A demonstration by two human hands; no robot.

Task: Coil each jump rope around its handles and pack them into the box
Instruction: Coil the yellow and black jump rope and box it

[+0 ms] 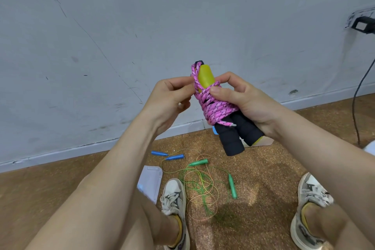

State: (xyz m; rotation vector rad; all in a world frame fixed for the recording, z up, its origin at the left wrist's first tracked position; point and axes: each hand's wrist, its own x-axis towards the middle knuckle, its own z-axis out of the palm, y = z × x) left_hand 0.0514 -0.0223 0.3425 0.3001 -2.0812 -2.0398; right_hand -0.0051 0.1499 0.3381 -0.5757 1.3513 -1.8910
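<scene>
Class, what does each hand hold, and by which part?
The right hand grips the pink jump rope round its coiled handles; the left hand pinches a strand near the yellow tip.

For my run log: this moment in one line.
pink rope: wound round handles | left hand: pinches it | right hand: grips handles | green rope: loose on floor

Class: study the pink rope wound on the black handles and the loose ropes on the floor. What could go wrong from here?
1. The pink rope has a frayed end sticking out untucked; if the left hand or right hand lets go, the coils may unwind.
2. The green rope lies in loose loops beside the left shoe; a step could snag and tangle it.
</scene>
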